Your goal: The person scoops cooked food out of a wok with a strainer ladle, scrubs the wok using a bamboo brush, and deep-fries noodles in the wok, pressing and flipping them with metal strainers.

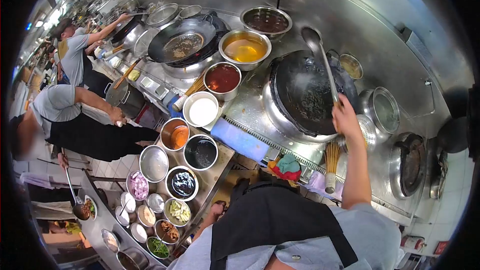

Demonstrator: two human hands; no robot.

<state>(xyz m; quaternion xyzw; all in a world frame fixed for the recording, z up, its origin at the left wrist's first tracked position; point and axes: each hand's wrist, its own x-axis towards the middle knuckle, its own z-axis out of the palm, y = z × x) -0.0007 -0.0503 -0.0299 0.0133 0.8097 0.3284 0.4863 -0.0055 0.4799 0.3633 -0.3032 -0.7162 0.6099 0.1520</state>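
Note:
My right hand [345,116] is wrapped round the wooden end of a long ladle [328,72]. The ladle slants up over a dark wok [295,82], its bowl raised beyond the wok's far rim. Thin steam and dark wet residue show in the wok, which sits in a round steel burner ring. Low by my apron, my left hand [218,209] is closed beside the edge of the seasoning counter; whatever is in its fingers is hidden. Nearest to it are bowls of cut green vegetable [178,212] and brown pieces [168,231].
Pots of yellow oil [246,49], red sauce [222,78] and white liquid [201,110] stand left of the wok. A bamboo brush [331,165] and bunched cloths [287,166] lie along the front edge. Another wok [182,42] sits further left. Co-workers stand at left, one holding a ladle [75,195].

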